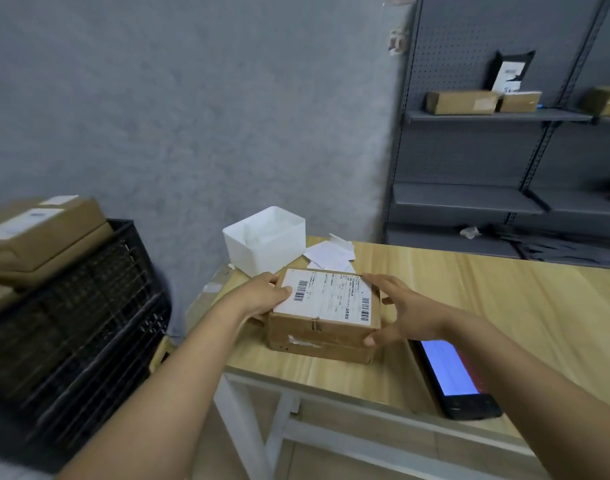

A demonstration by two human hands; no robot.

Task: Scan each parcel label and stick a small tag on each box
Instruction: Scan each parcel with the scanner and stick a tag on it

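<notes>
The person is setting a brown box (pixel 322 317) near the table's (pixel 504 299) left edge, label (pixel 326 295) facing up. The left hand (pixel 262 296) is gripping its nine o'clock side; the right hand (pixel 400 311) is cupping the three o'clock side. The long side is running nine to three. Next, I think, comes grabbing the scanner (pixel 457 379) lying at four o'clock.

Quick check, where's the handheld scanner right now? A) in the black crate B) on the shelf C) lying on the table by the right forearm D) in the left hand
C: the scanner lies screen-up on the table, while the left hand and right hand both hold the parcel.
</notes>
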